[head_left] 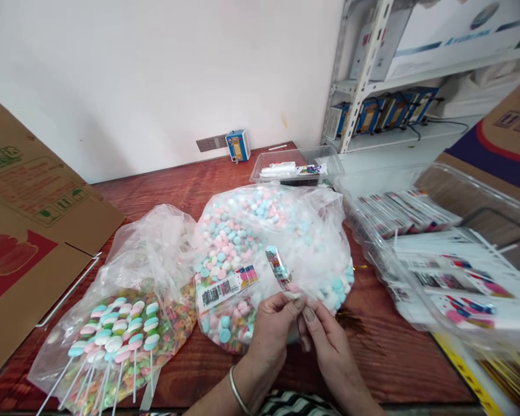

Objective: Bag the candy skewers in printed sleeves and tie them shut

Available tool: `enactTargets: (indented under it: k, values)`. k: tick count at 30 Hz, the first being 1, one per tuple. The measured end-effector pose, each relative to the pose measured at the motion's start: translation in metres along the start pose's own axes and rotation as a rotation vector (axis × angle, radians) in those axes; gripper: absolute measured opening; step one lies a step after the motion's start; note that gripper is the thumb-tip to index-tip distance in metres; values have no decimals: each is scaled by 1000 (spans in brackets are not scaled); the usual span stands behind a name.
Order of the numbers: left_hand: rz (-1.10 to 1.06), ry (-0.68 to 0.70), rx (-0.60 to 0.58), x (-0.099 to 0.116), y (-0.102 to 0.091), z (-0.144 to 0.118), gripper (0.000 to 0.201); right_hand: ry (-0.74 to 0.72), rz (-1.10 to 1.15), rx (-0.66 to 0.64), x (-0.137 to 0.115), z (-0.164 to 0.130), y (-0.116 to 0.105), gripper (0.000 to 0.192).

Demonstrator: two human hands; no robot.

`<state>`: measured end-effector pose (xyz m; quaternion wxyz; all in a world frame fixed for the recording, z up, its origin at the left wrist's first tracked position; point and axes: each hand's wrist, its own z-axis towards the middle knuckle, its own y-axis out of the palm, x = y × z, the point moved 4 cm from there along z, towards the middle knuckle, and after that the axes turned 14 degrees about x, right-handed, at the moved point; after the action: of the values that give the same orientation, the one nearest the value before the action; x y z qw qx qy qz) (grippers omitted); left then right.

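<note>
We look over a reddish-brown wooden tabletop (407,370) set against a white wall (156,75). A socket plate (210,144) sits low on the wall, with a blue box (239,145) beside it at the far edge. A metal rack (366,75) stands far right. Cartons flank the scene, one at left (26,242) and one at right (507,136).

Near the middle, before a large bag of marshmallows (238,225), we see the left hand (271,323) pinching the lower end of a small printed packet (277,266). The fingertips of the right hand (327,338) meet it; whether they grip anything, we cannot tell. A label (227,287) lies on the bag. At left, marshmallow skewers (117,332) rest on a bag of gummies (156,231); at right is a clear bin (383,271) of labels and sticks, and farther back a clear tray (335,164).

The fingers hide the packet's base, and its print is too small to read. Both cartons and the bin are cut off by the frame, as are the forearms. Cloudy plastic veils part of the marshmallows, and a striped cloth (299,404) shows only at the near edge.
</note>
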<state>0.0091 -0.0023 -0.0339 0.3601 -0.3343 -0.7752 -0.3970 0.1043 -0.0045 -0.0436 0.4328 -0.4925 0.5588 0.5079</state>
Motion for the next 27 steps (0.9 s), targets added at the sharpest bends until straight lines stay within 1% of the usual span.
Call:
enactTargets:
  k: [3, 6, 8, 10, 12, 15, 17, 19, 20, 21, 22, 23, 24, 25, 26, 27]
  values:
    - [33, 75, 69, 6, -3, -1, 19, 145, 150, 39, -1, -1, 7, 32]
    - [138, 83, 27, 10, -7, -2, 18, 288, 345, 54, 6, -4, 12, 34]
    - [239, 72, -11, 11, -14, -1, 20, 364, 451, 37, 11, -6, 13, 36]
    - [332, 58, -38, 9, -23, 1, 23, 453, 549, -23, 13, -9, 11, 37]
    - [368, 28, -78, 5, -30, 3, 25, 536, 624, -98, 14, -14, 8, 36]
    - [259, -89, -136, -5, -33, -2, 25, 627, 662, -225, 14, -23, 6, 35]
    - [160, -193, -144, -11, -30, -9, 24, 680, 681, -317, 15, -30, 6, 36]
    - [120, -251, -134, -15, -26, -16, 24, 695, 653, -377, 15, -37, 4, 35]
    - [121, -244, -124, -14, -25, -18, 23, 648, 569, -375, 15, -39, -2, 34]
    - [126, -211, -107, -12, -24, -18, 23, 548, 421, -337, 14, -40, -11, 33]
    - [130, -155, -80, -9, -25, -17, 23, 401, 212, -265, 12, -40, -24, 33]
    - [137, -90, -43, -5, -28, -15, 23, 203, -55, -144, 9, -39, -41, 31]
    - [150, -24, 0, -1, -31, -12, 22, -11, -335, 4, 3, -39, -60, 25]
    - [180, 35, 39, 2, -36, -10, 21, -180, -586, 161, -1, -40, -78, 23]
    - [233, 79, 63, 5, -40, -8, 20, -287, -795, 275, -3, -42, -95, 21]
    - [304, 113, 71, 6, -43, -7, 20, -367, -952, 347, -3, -43, -108, 20]
